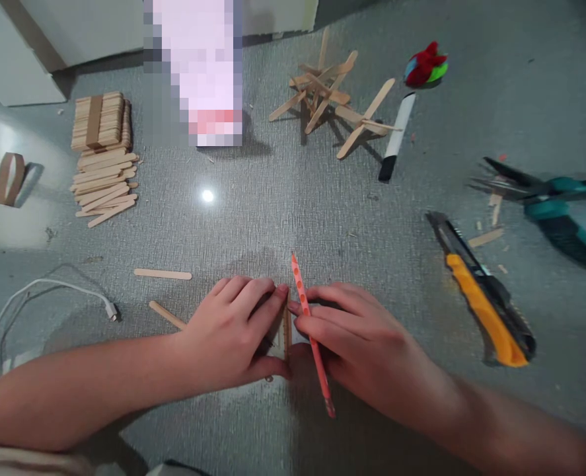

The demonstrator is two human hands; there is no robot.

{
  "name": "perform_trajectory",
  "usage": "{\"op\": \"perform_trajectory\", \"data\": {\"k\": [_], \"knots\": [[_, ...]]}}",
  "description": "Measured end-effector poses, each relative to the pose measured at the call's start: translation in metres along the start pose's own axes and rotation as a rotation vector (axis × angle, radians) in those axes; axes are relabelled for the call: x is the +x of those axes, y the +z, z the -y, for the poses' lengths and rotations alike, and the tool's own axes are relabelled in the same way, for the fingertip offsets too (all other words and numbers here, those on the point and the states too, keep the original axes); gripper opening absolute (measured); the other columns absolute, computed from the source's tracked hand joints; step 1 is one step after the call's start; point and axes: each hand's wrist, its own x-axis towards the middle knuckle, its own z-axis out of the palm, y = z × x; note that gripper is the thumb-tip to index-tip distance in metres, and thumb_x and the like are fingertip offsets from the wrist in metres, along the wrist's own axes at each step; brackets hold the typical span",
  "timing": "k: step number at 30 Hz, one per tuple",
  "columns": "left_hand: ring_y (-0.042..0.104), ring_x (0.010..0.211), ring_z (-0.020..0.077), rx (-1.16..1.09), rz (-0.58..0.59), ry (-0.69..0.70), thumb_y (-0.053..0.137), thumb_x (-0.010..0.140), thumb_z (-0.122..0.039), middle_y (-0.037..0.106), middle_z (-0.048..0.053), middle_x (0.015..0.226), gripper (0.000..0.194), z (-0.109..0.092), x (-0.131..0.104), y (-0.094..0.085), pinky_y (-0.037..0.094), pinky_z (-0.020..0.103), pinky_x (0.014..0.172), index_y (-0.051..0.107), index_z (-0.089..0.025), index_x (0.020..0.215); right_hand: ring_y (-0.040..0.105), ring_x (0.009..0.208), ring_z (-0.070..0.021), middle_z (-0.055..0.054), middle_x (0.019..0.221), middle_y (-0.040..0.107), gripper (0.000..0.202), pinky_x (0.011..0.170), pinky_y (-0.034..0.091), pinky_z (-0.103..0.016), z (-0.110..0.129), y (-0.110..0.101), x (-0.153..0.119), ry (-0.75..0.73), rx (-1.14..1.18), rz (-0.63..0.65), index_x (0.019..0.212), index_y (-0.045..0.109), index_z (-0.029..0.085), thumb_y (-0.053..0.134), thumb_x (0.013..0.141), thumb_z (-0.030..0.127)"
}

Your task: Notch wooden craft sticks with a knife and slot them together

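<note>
Between my two hands a narrow wood-coloured craft stick (pixel 287 330) stands lengthwise on the table, with fine marks like a ruler's along it. My left hand (pixel 233 324) grips it, forefinger at the far end and thumb at the near end. Something clear lies beside it under that hand, mostly hidden. My right hand (pixel 362 330) is closed around an orange-pink dotted pencil (pixel 314 344), its tip pointing away from me and its eraser end towards me. The fingertips of this hand come close to the stick. Two loose craft sticks, one flat (pixel 162 274) and one slanted (pixel 167 315), lie beside my left hand.
Bundled craft sticks (pixel 109 122) and a loose pile (pixel 105 188) lie back left, near a paper band (pixel 10 178) and white cable (pixel 49 282). Joined sticks (pixel 322 92), a marker (pixel 398 135) and red fabric piece (pixel 425 65) lie behind. Rightward are a yellow cutter (pixel 485 304) and pliers (pixel 550 205).
</note>
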Motion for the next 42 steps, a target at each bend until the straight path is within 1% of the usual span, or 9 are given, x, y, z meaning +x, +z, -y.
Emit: {"op": "perform_trajectory", "data": {"k": [7,12,17,20,25,31,35,42], "knots": [[0.058,0.101,0.0322,-0.025,-0.011,-0.009,0.057,0.077,-0.082,0.059,0.020,0.120,0.098,0.0010,0.0006,-0.0002,0.051,0.050,0.083,0.050,-0.005,0.137,0.063,0.102,-0.0238,-0.002,0.086,0.072,0.012,0.091,0.049,-0.040,-0.0002,-0.0004,0.0011,-0.009,-0.011,0.000,0.088,0.059,0.022,0.062,0.087,0.010],[0.058,0.099,0.0320,-0.002,-0.017,-0.011,0.053,0.079,-0.083,0.060,0.020,0.120,0.096,0.0001,0.0022,-0.0002,0.050,0.048,0.080,0.053,-0.005,0.135,0.063,0.098,-0.0241,-0.003,0.084,0.071,0.009,0.087,0.050,-0.040,0.0006,-0.0011,0.0036,-0.017,-0.014,-0.003,0.087,0.059,0.021,0.062,0.090,0.013],[0.057,0.100,0.0323,0.012,0.022,-0.031,0.057,0.080,-0.077,0.060,0.020,0.122,0.091,-0.0030,0.0017,-0.0019,0.049,0.049,0.080,0.051,-0.006,0.137,0.064,0.101,-0.0246,-0.003,0.084,0.071,0.006,0.089,0.050,-0.040,0.0001,-0.0004,0.0024,-0.012,-0.014,-0.003,0.087,0.061,0.021,0.065,0.089,0.017],[0.057,0.100,0.0320,0.007,0.021,-0.043,0.059,0.080,-0.075,0.059,0.019,0.122,0.089,-0.0042,0.0023,-0.0026,0.048,0.049,0.080,0.051,-0.007,0.136,0.063,0.103,-0.0242,-0.002,0.085,0.072,0.008,0.090,0.049,-0.040,-0.0006,0.0012,0.0012,-0.010,-0.007,-0.002,0.088,0.060,0.021,0.065,0.088,0.015],[0.057,0.097,0.0305,-0.006,-0.008,-0.051,0.062,0.076,-0.077,0.060,0.018,0.119,0.090,-0.0038,0.0037,-0.0027,0.048,0.047,0.078,0.052,-0.008,0.133,0.063,0.104,-0.0250,-0.002,0.087,0.072,0.014,0.090,0.048,-0.040,-0.0010,0.0017,0.0003,0.003,0.003,0.007,0.089,0.059,0.021,0.064,0.085,0.008],[0.058,0.098,0.0313,-0.009,-0.015,-0.065,0.063,0.075,-0.079,0.060,0.019,0.120,0.095,-0.0046,0.0034,-0.0009,0.049,0.048,0.079,0.050,-0.006,0.134,0.062,0.103,-0.0245,-0.001,0.086,0.072,0.014,0.092,0.047,-0.040,-0.0013,0.0019,-0.0005,0.011,0.024,0.003,0.087,0.058,0.021,0.067,0.085,0.011],[0.058,0.099,0.0319,-0.008,-0.027,-0.064,0.066,0.074,-0.077,0.060,0.019,0.119,0.094,-0.0047,0.0035,-0.0003,0.048,0.048,0.079,0.051,-0.005,0.132,0.062,0.104,-0.0244,-0.001,0.087,0.072,0.015,0.091,0.047,-0.040,-0.0012,0.0025,-0.0006,0.019,0.018,0.001,0.087,0.058,0.021,0.069,0.084,0.011],[0.058,0.099,0.0323,-0.006,-0.018,-0.058,0.064,0.076,-0.077,0.061,0.020,0.118,0.090,-0.0042,0.0032,0.0002,0.049,0.048,0.078,0.052,-0.005,0.130,0.062,0.104,-0.0252,-0.001,0.087,0.072,0.016,0.091,0.047,-0.041,0.0000,0.0015,-0.0012,0.017,0.022,-0.008,0.088,0.058,0.022,0.070,0.083,0.012]]}}
